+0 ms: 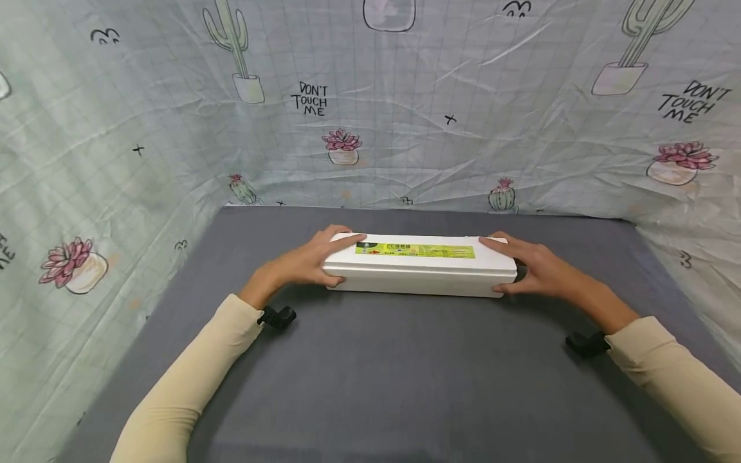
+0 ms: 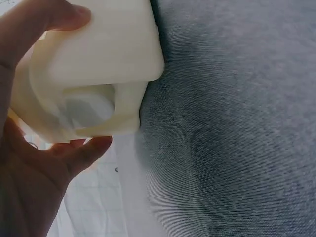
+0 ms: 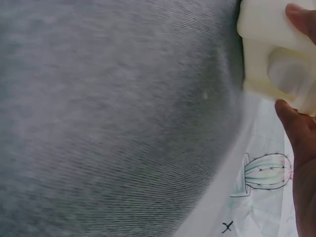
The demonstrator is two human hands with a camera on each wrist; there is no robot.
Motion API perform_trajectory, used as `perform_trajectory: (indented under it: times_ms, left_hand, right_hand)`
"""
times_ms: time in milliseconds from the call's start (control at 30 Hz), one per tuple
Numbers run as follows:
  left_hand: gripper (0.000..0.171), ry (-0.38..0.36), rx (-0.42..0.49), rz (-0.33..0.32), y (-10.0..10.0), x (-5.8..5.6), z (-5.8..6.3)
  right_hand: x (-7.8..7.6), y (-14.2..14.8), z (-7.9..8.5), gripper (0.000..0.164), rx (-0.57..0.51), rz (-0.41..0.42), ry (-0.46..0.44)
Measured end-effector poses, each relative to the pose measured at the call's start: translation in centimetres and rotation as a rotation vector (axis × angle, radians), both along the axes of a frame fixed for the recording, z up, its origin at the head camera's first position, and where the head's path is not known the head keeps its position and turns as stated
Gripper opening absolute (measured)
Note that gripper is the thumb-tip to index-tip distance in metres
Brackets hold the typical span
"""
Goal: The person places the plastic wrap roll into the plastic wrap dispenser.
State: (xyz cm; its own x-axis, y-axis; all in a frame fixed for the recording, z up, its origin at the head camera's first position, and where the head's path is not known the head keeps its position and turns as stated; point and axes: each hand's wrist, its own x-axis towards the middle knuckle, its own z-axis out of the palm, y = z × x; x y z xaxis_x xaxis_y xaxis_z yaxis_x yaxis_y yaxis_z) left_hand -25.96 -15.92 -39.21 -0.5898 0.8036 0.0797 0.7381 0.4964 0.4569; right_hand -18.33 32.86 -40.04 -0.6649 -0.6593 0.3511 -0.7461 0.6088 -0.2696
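Note:
A long white cling film dispenser box (image 1: 417, 281) with a yellow-green label (image 1: 415, 250) on its lid lies crosswise on the grey tabletop. My left hand (image 1: 317, 258) grips its left end, thumb on the front face and a finger on the lid; other fingers go behind. At the opposite end, my right hand (image 1: 538, 270) holds the box the same way. Each wrist view shows a recessed opening in the end of the box (image 2: 108, 44), with a pale round roll end (image 3: 291, 74) inside. Thumb and fingers of the left hand (image 2: 29, 168) sit on different faces.
The grey tabletop (image 1: 399, 373) spreads in front of the box and to both sides. A pale curtain (image 1: 405, 96) printed with cacti and "DON'T TOUCH ME" hangs behind and at the sides. Dark wrist devices (image 1: 279, 317) are strapped to both wrists.

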Motion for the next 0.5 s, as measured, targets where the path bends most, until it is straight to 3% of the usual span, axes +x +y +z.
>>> perform_trajectory:
  times_ms: [200,367,500]
  left_hand:
    - [0.103,0.021,-0.044,0.017,0.45,0.26,-0.08]
    - [0.105,0.073,-0.007,0.040,0.40,0.27,-0.47]
    - [0.111,0.065,0.033,0.062,-0.01,0.12,-0.52]
  right_hand:
    - [0.45,-0.25,-0.53,0.112,0.042,-0.066,-0.094]
    - [0.29,-0.68,-0.53,0.110,0.031,-0.069,-0.048]
    - [0.26,-0.96,-0.35,0.112,0.008,-0.095,-0.119]
